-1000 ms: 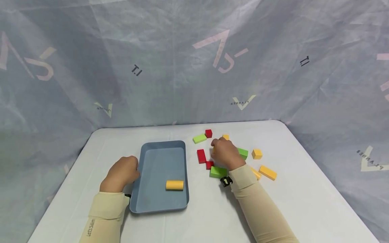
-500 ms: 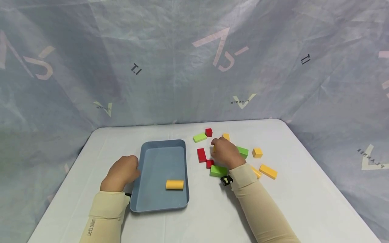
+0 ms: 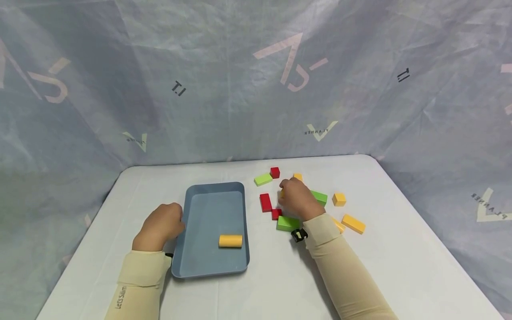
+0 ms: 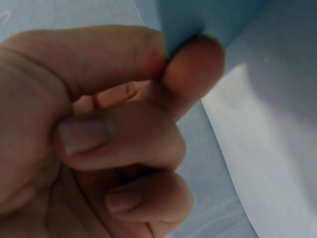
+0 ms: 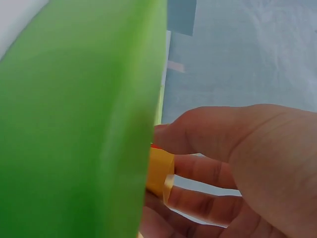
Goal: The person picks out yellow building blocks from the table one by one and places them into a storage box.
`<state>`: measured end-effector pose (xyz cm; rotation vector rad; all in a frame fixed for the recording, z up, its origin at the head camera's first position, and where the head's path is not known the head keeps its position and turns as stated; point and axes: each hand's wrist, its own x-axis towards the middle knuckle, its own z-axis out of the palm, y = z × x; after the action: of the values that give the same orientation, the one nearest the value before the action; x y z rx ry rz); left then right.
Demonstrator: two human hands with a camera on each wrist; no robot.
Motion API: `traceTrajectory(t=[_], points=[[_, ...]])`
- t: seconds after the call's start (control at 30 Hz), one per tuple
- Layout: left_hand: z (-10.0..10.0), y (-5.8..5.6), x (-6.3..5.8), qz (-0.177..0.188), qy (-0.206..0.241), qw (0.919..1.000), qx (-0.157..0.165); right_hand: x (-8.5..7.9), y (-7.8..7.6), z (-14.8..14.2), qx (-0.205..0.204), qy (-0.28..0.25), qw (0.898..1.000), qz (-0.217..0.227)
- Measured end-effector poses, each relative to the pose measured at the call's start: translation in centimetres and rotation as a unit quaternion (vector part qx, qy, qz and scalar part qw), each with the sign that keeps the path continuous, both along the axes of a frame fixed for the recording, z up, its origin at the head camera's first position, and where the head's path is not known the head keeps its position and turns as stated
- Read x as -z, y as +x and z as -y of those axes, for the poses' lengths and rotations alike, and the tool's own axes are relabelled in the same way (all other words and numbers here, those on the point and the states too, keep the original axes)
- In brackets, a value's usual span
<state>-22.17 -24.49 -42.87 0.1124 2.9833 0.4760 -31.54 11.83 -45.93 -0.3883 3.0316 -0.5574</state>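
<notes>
At the left rim of a blue-grey tray (image 3: 210, 213), my left hand (image 3: 161, 226) pinches the wall (image 4: 208, 17) between thumb and index finger; its other fingers are curled. A yellow cylinder (image 3: 230, 241) lies on its side in the tray, near the right wall. Among the loose blocks, my right hand (image 3: 300, 200) has its thumb and fingers around a yellow block (image 5: 159, 168), mostly hidden in the head view. A green block (image 5: 74, 124) looms close to the right wrist camera and covers part of the fingers.
Near my right hand lie red blocks (image 3: 266, 202), a light green block (image 3: 263, 179), green blocks (image 3: 288, 223) and yellow blocks (image 3: 354, 224). A red cube (image 3: 274, 173) sits toward the far edge. A grey printed cloth (image 3: 224, 89) hangs behind the white table (image 3: 260, 289).
The head view has tipped slightly, so the whole scene sits a little higher. Both hands keep their places at the tray rim and the yellow block.
</notes>
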Motion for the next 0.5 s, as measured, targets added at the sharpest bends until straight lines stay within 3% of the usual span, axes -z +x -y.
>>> traceTrajectory(t=[0.23,0.5], points=[[-0.1,0.0,0.0,-0.007,-0.003,1.0,0.002,-1.2,0.1,0.1,-0.024,0.011,0.999,-0.022],[0.0,0.0,0.1,0.0,-0.001,1.0,-0.002,-2.4,0.5,0.4,-0.033,-0.015,0.997,-0.066]])
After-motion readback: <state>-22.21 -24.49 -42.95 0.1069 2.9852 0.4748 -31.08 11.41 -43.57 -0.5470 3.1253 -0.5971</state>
